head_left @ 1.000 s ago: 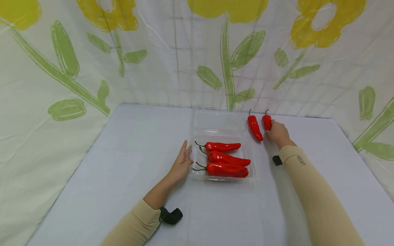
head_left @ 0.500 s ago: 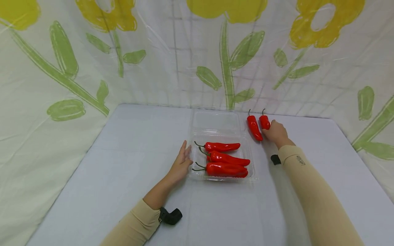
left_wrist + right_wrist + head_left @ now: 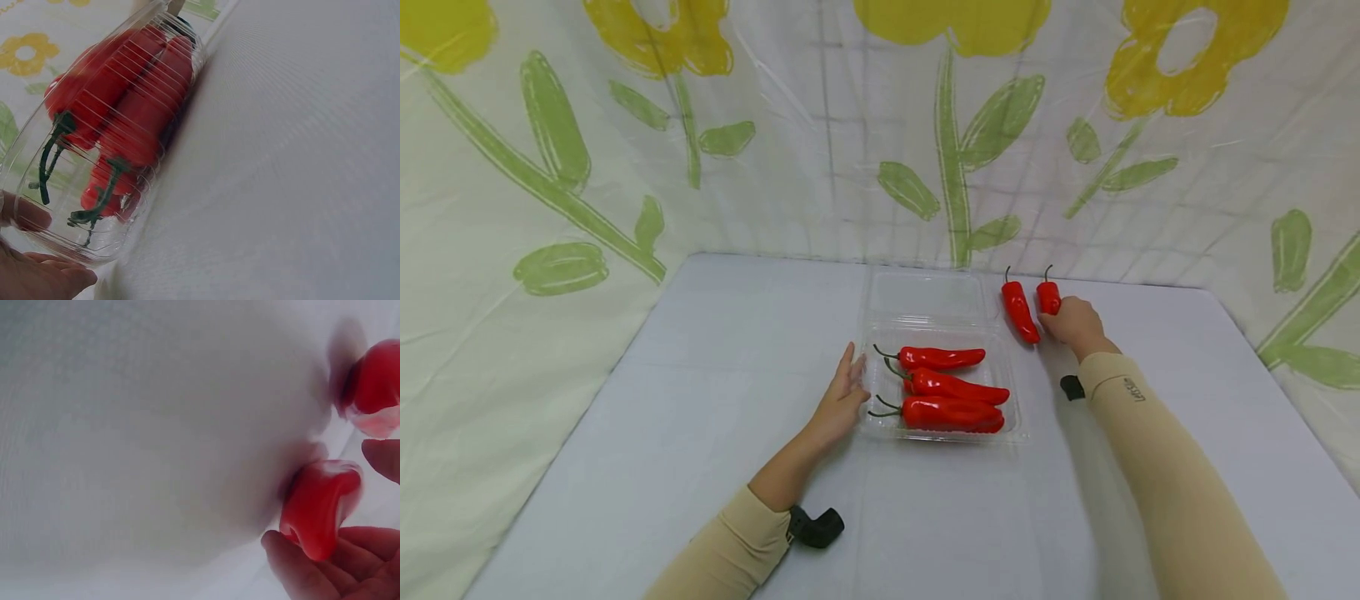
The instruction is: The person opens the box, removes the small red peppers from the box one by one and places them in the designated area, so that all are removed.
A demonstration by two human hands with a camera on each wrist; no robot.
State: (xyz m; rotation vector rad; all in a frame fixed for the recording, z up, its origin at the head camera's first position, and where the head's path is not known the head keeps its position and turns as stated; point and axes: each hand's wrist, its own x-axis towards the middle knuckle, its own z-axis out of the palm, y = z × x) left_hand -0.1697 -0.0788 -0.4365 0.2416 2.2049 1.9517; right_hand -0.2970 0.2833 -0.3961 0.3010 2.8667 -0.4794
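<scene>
Several long red peppers with green stems lie side by side in a clear plastic clamshell box. At the box's left side, my left hand touches the wall with mostly straight fingers; the left wrist view shows its fingertips at the clear corner by the stems. My right hand holds the lower part of a red pepper on the table, its stem pointing to the back. In the right wrist view, fingers lie along that pepper, with the thumb between it and the other loose pepper.
That second loose pepper lies between the held one and the box. The box's lid is folded back toward the wall. A white table extends around, with a flower-printed curtain behind its far edge.
My right hand and its pepper shifted slightly left, then slightly back right. The left hand and the box stay where they were.
</scene>
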